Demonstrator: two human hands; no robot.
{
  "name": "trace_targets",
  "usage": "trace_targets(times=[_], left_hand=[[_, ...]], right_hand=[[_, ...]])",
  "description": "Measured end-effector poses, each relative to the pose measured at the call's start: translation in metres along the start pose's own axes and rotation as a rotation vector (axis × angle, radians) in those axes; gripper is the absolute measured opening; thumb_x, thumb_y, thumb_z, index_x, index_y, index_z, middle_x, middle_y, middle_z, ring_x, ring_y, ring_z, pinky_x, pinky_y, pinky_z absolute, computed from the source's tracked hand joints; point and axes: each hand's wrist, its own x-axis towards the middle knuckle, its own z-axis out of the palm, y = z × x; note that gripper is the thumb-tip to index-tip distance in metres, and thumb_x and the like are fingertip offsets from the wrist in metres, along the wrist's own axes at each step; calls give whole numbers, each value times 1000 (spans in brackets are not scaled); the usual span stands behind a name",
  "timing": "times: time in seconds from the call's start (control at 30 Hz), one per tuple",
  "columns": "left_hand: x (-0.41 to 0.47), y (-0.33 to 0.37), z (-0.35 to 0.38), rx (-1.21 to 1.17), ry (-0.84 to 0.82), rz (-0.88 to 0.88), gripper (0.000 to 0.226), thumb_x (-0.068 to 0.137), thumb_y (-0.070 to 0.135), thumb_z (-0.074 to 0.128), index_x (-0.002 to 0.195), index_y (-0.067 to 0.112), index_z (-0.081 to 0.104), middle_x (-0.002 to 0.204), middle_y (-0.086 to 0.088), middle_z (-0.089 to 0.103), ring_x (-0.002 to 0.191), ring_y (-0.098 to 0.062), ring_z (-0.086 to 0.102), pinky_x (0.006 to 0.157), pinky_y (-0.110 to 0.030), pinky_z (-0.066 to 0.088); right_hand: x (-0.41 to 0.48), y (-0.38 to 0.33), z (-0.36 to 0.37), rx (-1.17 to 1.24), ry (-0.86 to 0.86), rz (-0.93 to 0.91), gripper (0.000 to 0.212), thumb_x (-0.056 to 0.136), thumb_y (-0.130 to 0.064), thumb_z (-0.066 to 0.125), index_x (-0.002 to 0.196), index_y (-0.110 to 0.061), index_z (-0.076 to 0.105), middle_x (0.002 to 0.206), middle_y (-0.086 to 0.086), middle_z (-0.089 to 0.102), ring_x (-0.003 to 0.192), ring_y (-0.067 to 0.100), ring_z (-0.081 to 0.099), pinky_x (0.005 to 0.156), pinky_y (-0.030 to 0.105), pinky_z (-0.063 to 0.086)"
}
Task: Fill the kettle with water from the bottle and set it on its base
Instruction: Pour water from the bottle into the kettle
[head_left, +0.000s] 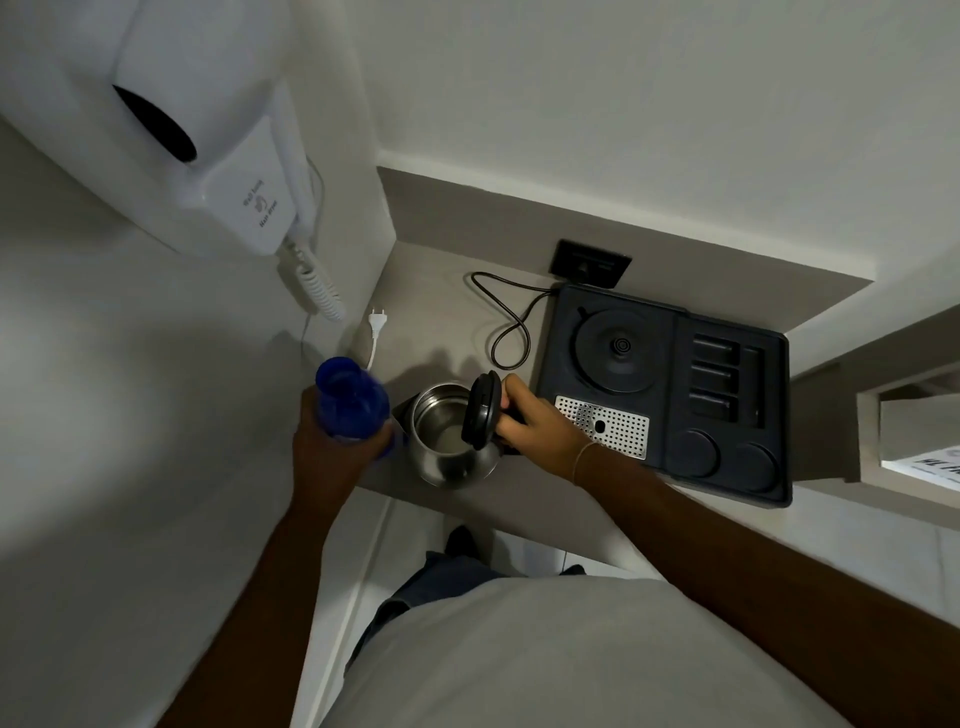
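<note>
A steel kettle (448, 441) stands on the grey counter, its black lid (482, 409) flipped up and its inside showing. My right hand (535, 422) grips the kettle's black handle on the right side. My left hand (332, 457) holds an open blue bottle (352, 399) upright, just left of the kettle's spout. The round black kettle base (619, 350) sits in a dark tray (727, 467) to the right, with nothing on it.
A black cord (511, 322) loops from the tray toward a wall socket (591, 264). A white plug (377, 322) lies at the counter's back left. A wall-mounted white hair dryer (218, 156) with a coiled cable hangs at left. The tray holds a perforated metal grille (618, 431).
</note>
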Motion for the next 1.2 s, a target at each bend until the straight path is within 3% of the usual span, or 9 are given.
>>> trace_targets(times=[0.13,0.23,0.37,0.47,0.57,0.7,0.93,1.1,1.2], left_hand=[[4,21,-19,71,-142,123,84,59,38,95,133,45,56,123,10,72,110,-17,71,90,-43,63],[-2,34,-34,240,-217,145,80,61,45,94,127,59,51,114,22,71,105,1,69,87,-25,53],[-7,35,-50,447,-432,49,65,67,55,88,123,43,56,83,3,72,76,-15,72,78,-39,58],[-17,36,-57,600,-459,68,76,65,54,93,124,61,46,103,19,70,89,-2,68,75,-26,50],[-29,39,-59,752,-431,94,90,58,67,90,132,62,39,107,30,64,90,3,65,74,-25,49],[-34,39,-58,856,-462,93,101,55,73,83,143,51,40,106,24,64,87,-4,67,74,-30,53],[-39,43,-56,954,-511,68,102,57,74,81,145,52,35,107,18,65,87,-9,68,78,-36,59],[-39,42,-55,978,-580,12,99,54,79,78,138,53,33,97,20,61,82,-6,66,79,-37,59],[-40,42,-56,1007,-583,6,97,52,83,76,134,55,32,92,19,59,78,-5,63,76,-35,56]], right_hand=[[-1,-1,0,-22,-1,-20,36,88,-51,53,100,-18,42,92,28,64,77,23,50,86,62,56],[-1,-1,-1,-43,-1,-34,37,88,-53,52,99,-19,41,84,18,62,73,19,48,79,57,55],[-3,-1,-2,-48,-9,-40,42,85,-57,50,100,-18,42,80,8,60,72,19,49,73,47,52],[-3,-3,-2,-65,0,-35,46,83,-58,49,101,-16,42,90,20,64,73,22,51,79,54,56],[-4,-3,-2,-68,-9,-33,47,84,-59,48,102,-15,43,83,10,61,73,21,52,79,53,56],[-5,-4,-2,-72,-8,-30,46,82,-59,48,100,-17,42,81,3,58,71,22,49,74,48,52],[-7,-8,-2,-54,-5,-20,47,84,-58,48,102,-15,42,93,29,65,74,25,52,81,60,56],[-9,-11,-2,-64,-7,-5,52,84,-59,47,106,-12,43,96,30,66,85,50,63,84,62,57],[-10,-12,-2,-61,-7,-6,50,86,-56,48,106,-10,43,96,31,66,77,40,59,84,62,56]])
